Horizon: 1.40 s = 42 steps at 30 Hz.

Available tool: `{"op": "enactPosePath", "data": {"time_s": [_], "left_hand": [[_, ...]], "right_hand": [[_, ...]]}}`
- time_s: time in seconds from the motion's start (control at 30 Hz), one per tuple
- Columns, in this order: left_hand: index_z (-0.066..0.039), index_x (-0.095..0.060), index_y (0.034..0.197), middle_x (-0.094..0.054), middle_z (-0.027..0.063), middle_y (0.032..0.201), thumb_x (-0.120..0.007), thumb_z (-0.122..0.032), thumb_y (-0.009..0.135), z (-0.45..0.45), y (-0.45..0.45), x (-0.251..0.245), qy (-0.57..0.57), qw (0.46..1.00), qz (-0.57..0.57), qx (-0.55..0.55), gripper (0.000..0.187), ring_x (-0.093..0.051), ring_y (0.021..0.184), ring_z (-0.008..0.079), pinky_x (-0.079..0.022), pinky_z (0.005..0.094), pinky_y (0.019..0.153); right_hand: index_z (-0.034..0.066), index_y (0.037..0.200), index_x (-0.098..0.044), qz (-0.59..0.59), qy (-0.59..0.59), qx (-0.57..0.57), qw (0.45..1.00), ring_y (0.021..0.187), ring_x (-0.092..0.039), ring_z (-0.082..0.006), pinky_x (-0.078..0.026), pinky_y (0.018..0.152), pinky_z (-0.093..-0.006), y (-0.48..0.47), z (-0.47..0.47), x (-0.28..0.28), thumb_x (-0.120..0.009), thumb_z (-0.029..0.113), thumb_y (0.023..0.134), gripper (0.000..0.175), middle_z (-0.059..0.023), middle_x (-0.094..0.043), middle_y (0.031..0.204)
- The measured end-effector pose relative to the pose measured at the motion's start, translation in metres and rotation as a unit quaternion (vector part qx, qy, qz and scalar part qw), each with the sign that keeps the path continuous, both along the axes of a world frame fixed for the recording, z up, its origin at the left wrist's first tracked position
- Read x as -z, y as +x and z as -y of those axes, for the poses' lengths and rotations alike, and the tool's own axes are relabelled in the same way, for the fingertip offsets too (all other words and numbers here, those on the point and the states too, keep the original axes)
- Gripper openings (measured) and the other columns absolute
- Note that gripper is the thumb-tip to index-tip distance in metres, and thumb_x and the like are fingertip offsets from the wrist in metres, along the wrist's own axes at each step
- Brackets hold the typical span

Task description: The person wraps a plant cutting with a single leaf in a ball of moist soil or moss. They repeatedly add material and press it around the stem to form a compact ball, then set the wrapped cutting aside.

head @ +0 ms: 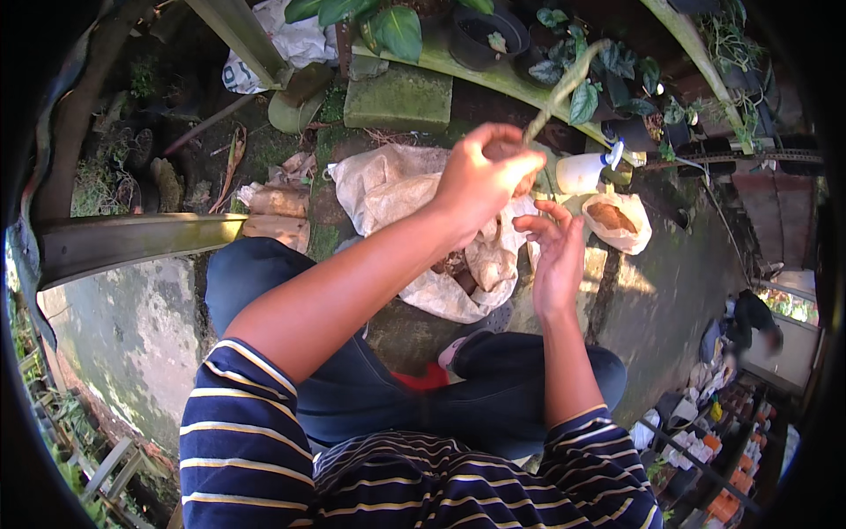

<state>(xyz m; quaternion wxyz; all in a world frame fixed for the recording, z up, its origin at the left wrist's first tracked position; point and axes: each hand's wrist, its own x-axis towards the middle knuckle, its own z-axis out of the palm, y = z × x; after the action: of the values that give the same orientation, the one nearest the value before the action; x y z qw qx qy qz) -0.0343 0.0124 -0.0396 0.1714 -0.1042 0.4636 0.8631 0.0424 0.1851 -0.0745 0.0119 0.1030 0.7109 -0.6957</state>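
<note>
My left hand (486, 175) is closed around a brown, earthy clump (525, 184) at the base of a thick, pale green-brown plant stem (562, 89). The stem slants up and to the right, away from me; my fingers hide part of the clump. Just below it, my right hand (558, 254) is raised palm up with its fingers apart, and I see nothing held in it. Under both hands lies a whitish woven sack (390, 178), rolled open, with dark soil-like material (456, 264) inside.
A white plastic bottle with a blue top (581, 173) stands right of the sack, beside a small bag of brown powder (611, 218). A mossy concrete block (396, 99) and potted plants (489, 36) line the far side. A metal post (142, 244) juts in at left. Another person (753, 324) is far right.
</note>
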Motion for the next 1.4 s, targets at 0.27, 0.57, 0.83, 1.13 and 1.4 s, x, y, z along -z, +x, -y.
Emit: {"op": "enactPosePath", "data": {"time_s": [0.27,0.57,0.83,1.13,1.4], "left_hand": [[-0.002,-0.063,0.098,-0.061,0.0001,0.07,-0.082,-0.02,0.091,0.018,-0.017,-0.054,0.139,0.99,-0.031,0.011,0.027,-0.053,0.055,0.0072,-0.046,0.0267,0.051],[0.004,-0.064,0.107,-0.067,0.0035,0.078,-0.078,-0.013,0.09,0.032,-0.007,-0.065,0.091,0.995,-0.022,0.043,0.028,-0.057,0.062,0.0072,-0.045,0.0277,0.054],[0.007,-0.065,0.114,-0.066,0.0014,0.081,-0.078,-0.021,0.095,0.035,-0.014,-0.068,0.125,0.992,0.01,0.027,0.036,-0.055,0.065,0.0055,-0.043,0.0265,0.056],[-0.004,-0.062,0.099,-0.054,-0.0037,0.066,-0.071,-0.017,0.098,0.029,-0.022,-0.05,0.082,0.996,0.033,0.034,0.016,-0.046,0.054,0.0071,-0.036,0.0281,0.052],[0.0,-0.078,0.107,-0.07,-0.001,0.086,-0.073,-0.015,0.093,0.023,-0.017,-0.039,-0.049,0.987,-0.025,0.148,0.021,-0.059,0.076,0.0068,-0.048,0.0248,0.069]], "right_hand": [[0.0084,0.122,-0.068,0.138,0.436,-0.291,0.84,0.105,-0.073,-0.0319,-0.055,0.094,-0.0434,0.019,0.018,0.136,-0.064,0.027,0.098,0.03,-0.0143,-0.075,0.115],[0.0145,0.136,-0.062,0.159,0.584,-0.228,0.763,0.114,-0.07,-0.0342,-0.055,0.097,-0.0459,0.027,0.023,0.29,-0.066,0.034,0.096,0.044,-0.0154,-0.071,0.128],[0.0127,0.136,-0.062,0.181,0.566,-0.227,0.771,0.114,-0.071,-0.0344,-0.055,0.098,-0.0457,0.018,0.017,0.298,-0.065,0.037,0.097,0.046,-0.0162,-0.073,0.124],[0.0103,0.132,-0.064,0.099,0.527,-0.406,0.74,0.109,-0.071,-0.039,-0.055,0.095,-0.0486,-0.026,0.012,0.146,-0.067,0.037,0.095,0.045,-0.0206,-0.074,0.117],[-0.0036,0.123,-0.07,0.116,0.266,-0.298,0.909,0.104,-0.069,-0.0255,-0.053,0.096,-0.0387,-0.049,-0.037,-0.031,-0.077,0.018,0.094,0.037,-0.0146,-0.076,0.111]]}}
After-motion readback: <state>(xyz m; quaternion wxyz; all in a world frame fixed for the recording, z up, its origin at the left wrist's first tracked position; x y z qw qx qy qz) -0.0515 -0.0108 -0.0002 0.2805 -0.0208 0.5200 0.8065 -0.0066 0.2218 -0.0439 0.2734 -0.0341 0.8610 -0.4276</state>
